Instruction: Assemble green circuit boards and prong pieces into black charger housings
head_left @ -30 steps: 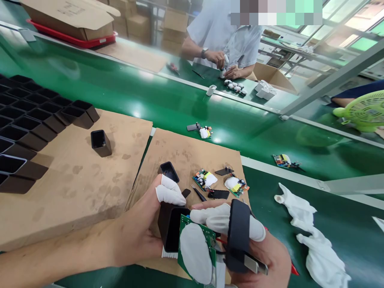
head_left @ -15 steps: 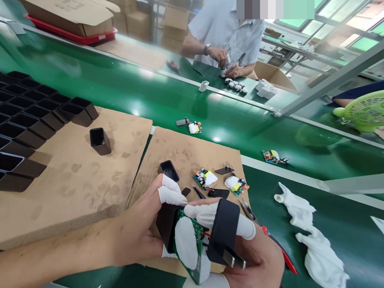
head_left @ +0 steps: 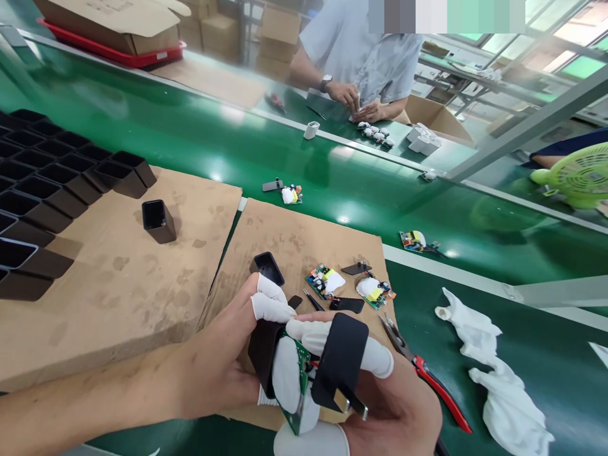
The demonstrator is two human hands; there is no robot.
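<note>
My left hand, white cots on its fingertips, is closed around a black plastic housing. In my right hand, also with finger cots, is a green circuit board with a white blob of compound on it. The board's far end is partly inside the housing's opening. A black plug cover with two metal prongs hangs beside the board, held by the same hand; red and black wires show between them. Beyond my hands lie two circuit boards, one board left of the other board, and black tweezers.
Red-handled pliers and a crumpled white cloth lie to the right. Rows of black housings stand at left on cardboard. Boards rest on the green belt. Across it, a person's hands handle a small white part.
My right hand has moved left, bringing the board further into the housing. Boards and a white part on the belt have shifted left. The other person's hands have come closer together.
</note>
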